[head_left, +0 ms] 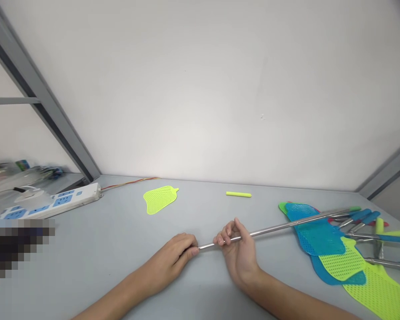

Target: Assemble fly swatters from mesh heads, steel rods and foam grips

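Note:
A long, thin metal rod (273, 229) slants across the table, its right end passing over a pile of fly swatters. My left hand (176, 258) pinches the rod's left end between thumb and fingers. A short way to the right, my right hand (238, 253) is turned palm up, with its fingers curled around the rod. Beyond my hands lie a loose yellow-green perforated swatter head (160, 198) and a short yellow-green handle tube (238, 194), apart from each other.
Blue swatter heads (323, 233) and yellow-green ones (348, 262) overlap at the right, with blue-handled rods (370, 218) behind. At the left is a white power strip (70, 198) with a thin wire (130, 182). A white wall (200, 89) backs the grey table (103, 249).

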The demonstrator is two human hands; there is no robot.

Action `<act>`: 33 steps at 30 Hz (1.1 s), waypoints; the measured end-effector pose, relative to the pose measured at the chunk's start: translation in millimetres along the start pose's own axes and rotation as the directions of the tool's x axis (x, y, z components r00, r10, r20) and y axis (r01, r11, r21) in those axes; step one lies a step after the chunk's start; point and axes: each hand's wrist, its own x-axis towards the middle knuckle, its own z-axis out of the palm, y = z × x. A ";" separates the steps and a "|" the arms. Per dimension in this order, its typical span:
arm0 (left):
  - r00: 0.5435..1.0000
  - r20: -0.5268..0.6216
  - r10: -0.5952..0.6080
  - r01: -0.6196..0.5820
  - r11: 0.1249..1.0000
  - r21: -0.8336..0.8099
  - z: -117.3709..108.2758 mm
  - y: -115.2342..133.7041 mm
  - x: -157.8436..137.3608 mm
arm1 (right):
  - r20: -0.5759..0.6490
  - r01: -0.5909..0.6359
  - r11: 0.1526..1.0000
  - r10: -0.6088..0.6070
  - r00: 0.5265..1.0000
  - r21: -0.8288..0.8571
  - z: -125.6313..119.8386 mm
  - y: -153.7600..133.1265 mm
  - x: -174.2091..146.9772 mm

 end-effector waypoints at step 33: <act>0.997 -0.024 -0.078 0.078 0.997 -0.017 -7.4 6.3 0.3 | -0.293 -0.004 0.995 0.034 0.955 0.100 21.2 -80.0 30.0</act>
